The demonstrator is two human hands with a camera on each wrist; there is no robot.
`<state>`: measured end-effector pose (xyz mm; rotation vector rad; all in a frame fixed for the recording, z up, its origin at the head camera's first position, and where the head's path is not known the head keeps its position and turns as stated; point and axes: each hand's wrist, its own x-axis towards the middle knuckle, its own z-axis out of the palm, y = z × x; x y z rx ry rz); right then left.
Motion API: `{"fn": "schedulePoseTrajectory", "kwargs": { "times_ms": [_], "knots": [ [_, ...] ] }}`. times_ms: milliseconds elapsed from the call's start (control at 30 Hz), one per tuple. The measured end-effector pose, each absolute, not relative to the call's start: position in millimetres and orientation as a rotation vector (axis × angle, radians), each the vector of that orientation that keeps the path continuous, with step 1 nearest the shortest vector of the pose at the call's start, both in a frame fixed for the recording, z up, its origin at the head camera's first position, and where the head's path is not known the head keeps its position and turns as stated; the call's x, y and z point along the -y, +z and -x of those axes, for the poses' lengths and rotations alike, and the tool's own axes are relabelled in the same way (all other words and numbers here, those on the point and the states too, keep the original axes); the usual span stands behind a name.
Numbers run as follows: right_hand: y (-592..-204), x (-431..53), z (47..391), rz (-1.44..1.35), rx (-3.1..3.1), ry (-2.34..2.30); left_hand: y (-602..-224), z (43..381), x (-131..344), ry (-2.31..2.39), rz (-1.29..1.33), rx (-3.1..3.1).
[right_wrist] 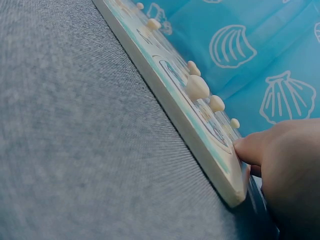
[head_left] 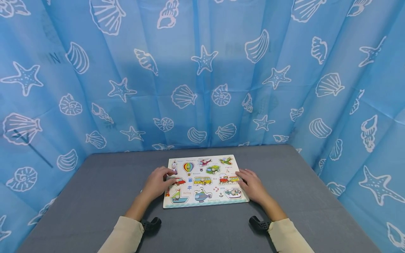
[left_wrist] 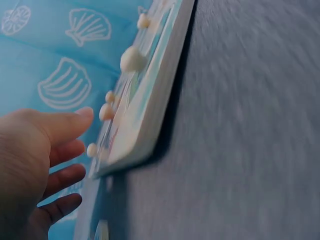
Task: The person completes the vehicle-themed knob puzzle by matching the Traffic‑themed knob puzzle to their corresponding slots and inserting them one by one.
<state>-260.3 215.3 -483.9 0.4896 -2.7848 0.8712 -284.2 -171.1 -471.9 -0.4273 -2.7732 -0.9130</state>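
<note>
A wooden peg puzzle board (head_left: 202, 207) with vehicle pictures lies flat on the grey table. Its pieces carry round pale knobs, among them a sailing boat (head_left: 179, 200), a yellow bus (head_left: 206, 181) and a ship (head_left: 229, 195). My left hand (head_left: 157, 182) is at the board's left side, its thumb and fingers spread apart; in the left wrist view a gap shows between the fingertips and the knobs. At the opposite side my right hand (head_left: 255, 185) holds the board's edge, the thumb (right_wrist: 248, 148) at the top face and the other fingers mostly hidden behind it.
The grey table (head_left: 202, 232) stretches around the board on all sides. Behind it and to both sides hangs a blue curtain (head_left: 202, 91) with shells and starfish. Black straps with curved mounts (head_left: 259, 224) sit at both wrists, below the beige sleeves (head_left: 124, 233).
</note>
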Motion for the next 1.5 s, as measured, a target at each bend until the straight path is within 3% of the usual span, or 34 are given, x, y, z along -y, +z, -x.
{"fn": "schedulePoseTrajectory", "kwargs": {
  "times_ms": [1500],
  "knots": [
    [-483.2, -214.1, 260.8, -0.467, 2.801, 0.872, -467.8, 251.0, 249.5, -0.638, 0.465, 2.895]
  ]
}}
